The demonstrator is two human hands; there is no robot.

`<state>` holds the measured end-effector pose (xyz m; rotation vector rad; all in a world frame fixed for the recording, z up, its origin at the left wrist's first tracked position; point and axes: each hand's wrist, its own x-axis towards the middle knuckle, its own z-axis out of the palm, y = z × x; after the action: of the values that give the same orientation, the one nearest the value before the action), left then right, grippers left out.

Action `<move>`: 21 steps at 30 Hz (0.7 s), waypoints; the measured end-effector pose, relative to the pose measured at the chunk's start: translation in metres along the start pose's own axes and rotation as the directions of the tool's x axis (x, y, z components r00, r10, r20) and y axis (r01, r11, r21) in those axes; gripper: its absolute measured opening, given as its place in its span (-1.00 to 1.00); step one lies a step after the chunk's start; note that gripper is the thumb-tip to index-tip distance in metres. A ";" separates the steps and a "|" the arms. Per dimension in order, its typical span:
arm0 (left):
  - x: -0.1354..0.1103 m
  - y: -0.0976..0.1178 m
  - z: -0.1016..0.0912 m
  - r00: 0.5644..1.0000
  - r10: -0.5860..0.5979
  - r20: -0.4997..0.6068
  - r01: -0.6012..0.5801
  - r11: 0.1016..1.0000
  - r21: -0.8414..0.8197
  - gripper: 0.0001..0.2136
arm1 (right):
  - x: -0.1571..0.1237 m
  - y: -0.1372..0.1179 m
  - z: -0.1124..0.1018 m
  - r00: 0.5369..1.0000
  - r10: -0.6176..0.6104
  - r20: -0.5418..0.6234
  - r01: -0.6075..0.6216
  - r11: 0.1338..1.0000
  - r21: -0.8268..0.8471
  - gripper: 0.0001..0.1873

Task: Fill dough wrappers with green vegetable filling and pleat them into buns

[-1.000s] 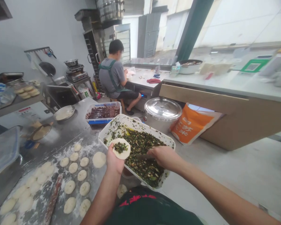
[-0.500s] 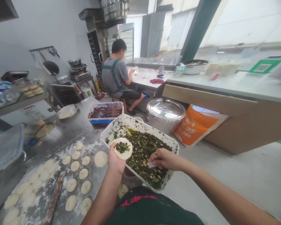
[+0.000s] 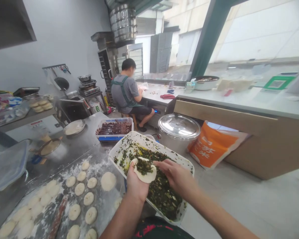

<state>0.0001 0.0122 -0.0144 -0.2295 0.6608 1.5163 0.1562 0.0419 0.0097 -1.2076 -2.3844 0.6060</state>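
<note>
steel table (image 3: 64, 146), floured dough rounds (image 3: 91, 215) beside a white tray (image 3: 149, 141) of chopped greens (image 3: 163, 196)
we cup a filled dough wrapper (image 3: 144, 171) in our curled left grip (image 3: 137, 184) above the tray; our right grip (image 3: 173, 176), fingers together, sits just beside its edge, holding what we cannot tell

figure: you had two hands in view, one left hand (image 3: 137, 186) and one right hand (image 3: 173, 174). there were one dough wrapper (image 3: 149, 176), one white tray of green filling (image 3: 161, 148), one blue-rimmed tray of dark filling (image 3: 114, 137), one lidded steel pot (image 3: 178, 127), one orange sack (image 3: 213, 146), one rolling pin (image 3: 57, 215), roughly twenty dough rounds (image 3: 88, 199) and one seated person (image 3: 126, 91).
</note>
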 end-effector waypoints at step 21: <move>-0.004 0.012 0.000 0.996 0.089 -0.010 -0.090 0.992 -0.090 -0.75 | -0.023 -0.005 0.029 0.971 -0.227 -0.074 0.219 0.970 -0.104 -0.44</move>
<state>-0.0108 0.0098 -0.0098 -0.2768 0.6148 1.6341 0.1504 0.0145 -0.0149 -0.9617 -2.4543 0.3658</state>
